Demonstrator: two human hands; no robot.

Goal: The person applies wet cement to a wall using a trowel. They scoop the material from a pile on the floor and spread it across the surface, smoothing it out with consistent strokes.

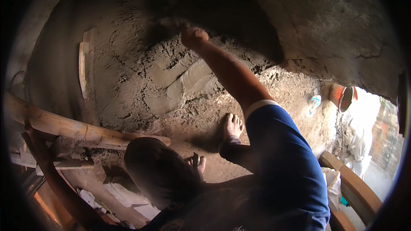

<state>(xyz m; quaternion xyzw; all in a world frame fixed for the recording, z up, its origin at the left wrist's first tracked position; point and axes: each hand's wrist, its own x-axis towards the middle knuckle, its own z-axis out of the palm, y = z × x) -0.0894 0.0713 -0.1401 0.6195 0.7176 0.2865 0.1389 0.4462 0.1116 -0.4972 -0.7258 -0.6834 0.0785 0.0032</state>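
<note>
My right arm stretches up and away over rough grey mortar (171,90). The right hand (195,37) is closed in a fist. A blurred, flat shape like a trowel (171,22) sticks out from it to the left, against the dark mortar surface. Below the hand, part of the mortar is smeared smooth and the rest is coarse and lumpy. My left arm reaches out to the far left, where the left hand (28,125) meets a thick bamboo pole (85,130). Its fingers are too dark and small to make out.
A narrow wooden strip (83,69) rests against the mortar on the left. My bare feet (233,126) are on the dirt ground. At right are an orange-brown round container (346,98), white sacks (359,139) and curved-looking timber (355,182). Boards and rubble (128,196) lie lower left.
</note>
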